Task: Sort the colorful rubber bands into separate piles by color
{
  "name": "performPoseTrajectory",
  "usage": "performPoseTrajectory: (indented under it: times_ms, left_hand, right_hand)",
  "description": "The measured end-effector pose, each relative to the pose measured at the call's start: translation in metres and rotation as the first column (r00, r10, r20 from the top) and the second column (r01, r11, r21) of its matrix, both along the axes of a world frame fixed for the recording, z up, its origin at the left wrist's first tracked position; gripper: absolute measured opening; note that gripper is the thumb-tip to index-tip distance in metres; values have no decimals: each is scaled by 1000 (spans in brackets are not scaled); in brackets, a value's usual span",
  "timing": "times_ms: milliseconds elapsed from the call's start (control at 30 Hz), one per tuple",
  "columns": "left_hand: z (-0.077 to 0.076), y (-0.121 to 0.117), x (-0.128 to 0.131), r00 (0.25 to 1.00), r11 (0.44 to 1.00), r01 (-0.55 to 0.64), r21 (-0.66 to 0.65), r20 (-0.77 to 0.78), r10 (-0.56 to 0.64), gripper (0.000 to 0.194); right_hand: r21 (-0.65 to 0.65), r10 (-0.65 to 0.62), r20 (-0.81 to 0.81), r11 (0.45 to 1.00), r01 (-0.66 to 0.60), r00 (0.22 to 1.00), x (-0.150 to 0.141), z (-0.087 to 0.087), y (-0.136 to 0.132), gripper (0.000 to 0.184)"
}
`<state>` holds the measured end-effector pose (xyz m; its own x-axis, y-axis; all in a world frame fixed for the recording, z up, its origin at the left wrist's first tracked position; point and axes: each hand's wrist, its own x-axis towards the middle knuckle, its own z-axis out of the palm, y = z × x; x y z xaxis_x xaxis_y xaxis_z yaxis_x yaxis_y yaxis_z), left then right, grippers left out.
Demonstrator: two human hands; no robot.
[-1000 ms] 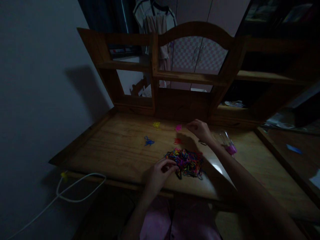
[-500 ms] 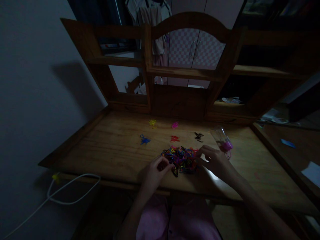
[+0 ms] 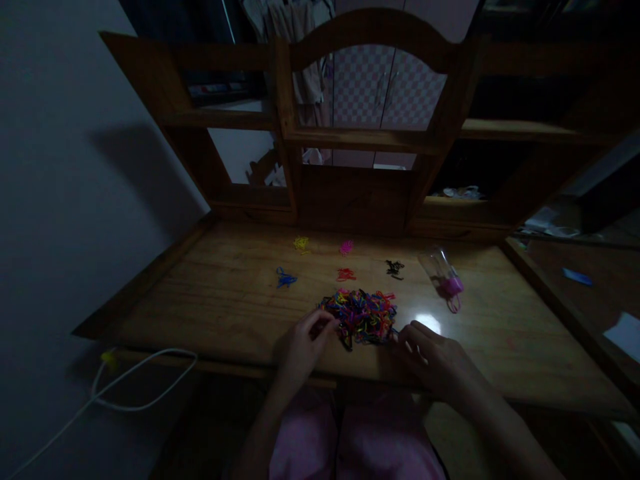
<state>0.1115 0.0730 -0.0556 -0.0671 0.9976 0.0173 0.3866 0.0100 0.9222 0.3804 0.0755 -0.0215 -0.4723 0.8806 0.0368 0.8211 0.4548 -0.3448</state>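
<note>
A heap of mixed-colour rubber bands [image 3: 364,315] lies near the front edge of the desk. At its left side is my left hand [image 3: 311,337], thumb and forefinger pinched together; anything between them is too small to make out. My right hand [image 3: 425,350] rests low at the heap's right edge, fingertips closed on what looks like a dark band. Behind the heap sit small single-colour groups: blue bands [image 3: 286,278], red bands [image 3: 346,274], black bands [image 3: 395,269], yellow bands [image 3: 301,245] and pink bands [image 3: 346,247].
A clear plastic container [image 3: 440,267] with a pink cap and loop lies at the right. The wooden desk [image 3: 200,300] has a shelf unit [image 3: 355,140] along its back. A white cable [image 3: 145,407] hangs at the left front. Paper [image 3: 625,340] lies on the right-hand surface.
My right hand has moved down and toward me, from above the heap's right side to its lower right edge, its fingers drawing together. My left hand stays at the left edge. The view shifts slightly.
</note>
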Motion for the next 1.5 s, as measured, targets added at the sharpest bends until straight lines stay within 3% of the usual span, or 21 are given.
performPoseTrajectory:
  times_ms: [200,433,700,833,1067,1500]
  left_hand:
    - [1,0,0,1000,1000,4,7,-5,-4,25]
    - [-4,1,0,1000,1000,5,17,9,-5,30]
    - [1,0,-1,1000,1000,12,17,-5,-12,31]
    - [3,-1,0,1000,1000,6,9,-15,-6,31]
    - [2,-2,0,1000,1000,8,7,-21,-7,30]
    - [4,-2,0,1000,1000,9,6,-14,-9,31]
  right_hand:
    - [68,-70,45,995,67,997,-2,-9,-6,9]
    - [129,-121,-54,984,127,991,-13,1,-2,11]
    - [160,-88,67,984,76,994,-22,-6,6,12]
    - [105,-73,86,992,64,994,-22,-7,5,13]
    - [-49,-30,-141,999,23,990,-21,-10,13,13]
    - [-112,-68,-393,993,25,917,-21,1,19,6]
